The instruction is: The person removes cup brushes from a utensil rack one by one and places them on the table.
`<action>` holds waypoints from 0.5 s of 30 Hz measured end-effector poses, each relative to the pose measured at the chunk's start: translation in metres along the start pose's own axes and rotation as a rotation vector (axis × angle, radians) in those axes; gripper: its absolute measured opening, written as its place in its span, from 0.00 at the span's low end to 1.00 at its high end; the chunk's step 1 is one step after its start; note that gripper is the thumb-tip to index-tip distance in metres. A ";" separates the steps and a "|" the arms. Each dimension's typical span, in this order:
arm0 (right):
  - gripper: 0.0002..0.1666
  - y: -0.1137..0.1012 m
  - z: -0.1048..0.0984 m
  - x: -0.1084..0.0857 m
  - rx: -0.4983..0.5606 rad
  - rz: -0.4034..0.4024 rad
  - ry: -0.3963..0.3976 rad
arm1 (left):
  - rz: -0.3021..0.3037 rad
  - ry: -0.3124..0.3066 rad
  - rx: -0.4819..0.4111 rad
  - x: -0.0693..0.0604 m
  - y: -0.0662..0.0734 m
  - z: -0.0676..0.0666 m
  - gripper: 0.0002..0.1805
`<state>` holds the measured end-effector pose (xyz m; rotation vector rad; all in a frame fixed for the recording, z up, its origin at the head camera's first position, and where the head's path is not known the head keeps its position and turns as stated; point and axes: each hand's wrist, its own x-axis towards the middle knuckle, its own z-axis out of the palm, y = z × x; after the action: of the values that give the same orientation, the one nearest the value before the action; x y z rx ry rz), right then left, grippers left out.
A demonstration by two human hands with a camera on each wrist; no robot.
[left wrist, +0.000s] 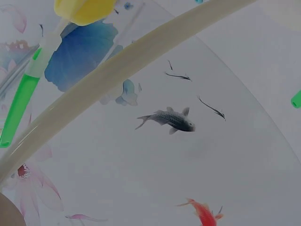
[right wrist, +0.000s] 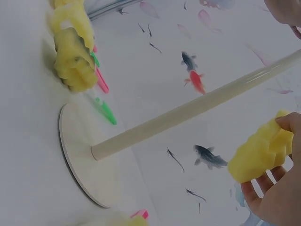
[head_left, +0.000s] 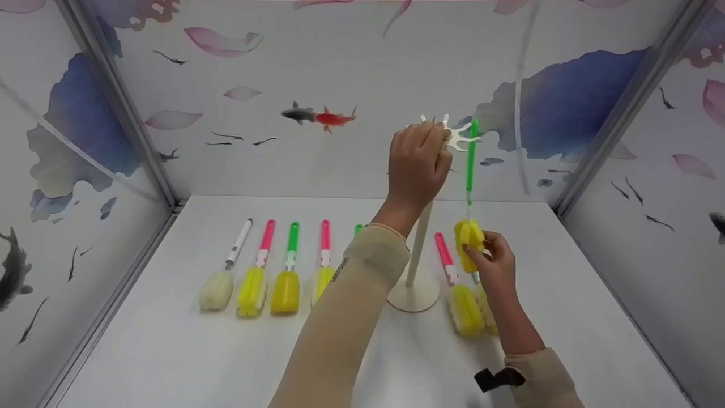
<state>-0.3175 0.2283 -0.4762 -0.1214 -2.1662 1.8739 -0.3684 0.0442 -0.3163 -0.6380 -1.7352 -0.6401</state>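
Observation:
In the head view my left hand [head_left: 418, 158] grips the top of a white stand [head_left: 420, 243], just beside its ring of short prongs [head_left: 460, 137]. My right hand [head_left: 498, 263] pinches the yellow sponge head of a bottle brush [head_left: 469, 235] between thumb and fingers. That brush stands upright, sponge down, and its green handle [head_left: 470, 164] reaches up to a prong at the right; whether it is hooked on cannot be told. The right wrist view shows fingers around the yellow sponge [right wrist: 261, 148]. Only a sliver of my left hand [left wrist: 9, 214] shows in the left wrist view.
Several bottle brushes lie left of the stand, among them a white-handled one [head_left: 216, 289] and a green-handled one [head_left: 285, 292]. A pink-handled brush [head_left: 465, 309] lies to the right, with another sponge partly hidden behind it. Printed walls [head_left: 255, 158] enclose the white table [head_left: 170, 351].

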 end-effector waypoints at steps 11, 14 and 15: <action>0.26 0.009 -0.026 -0.008 -0.151 0.048 0.043 | 0.006 0.017 -0.006 0.000 -0.002 0.000 0.10; 0.26 0.014 -0.034 -0.012 -0.167 0.039 0.046 | 0.004 0.018 -0.002 0.000 -0.001 0.000 0.09; 0.26 0.015 -0.036 -0.013 -0.167 0.034 0.047 | 0.002 0.018 0.000 0.000 -0.001 0.000 0.09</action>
<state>-0.2976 0.2621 -0.4883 -0.2345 -2.2994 1.6878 -0.3694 0.0436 -0.3164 -0.6324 -1.7178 -0.6426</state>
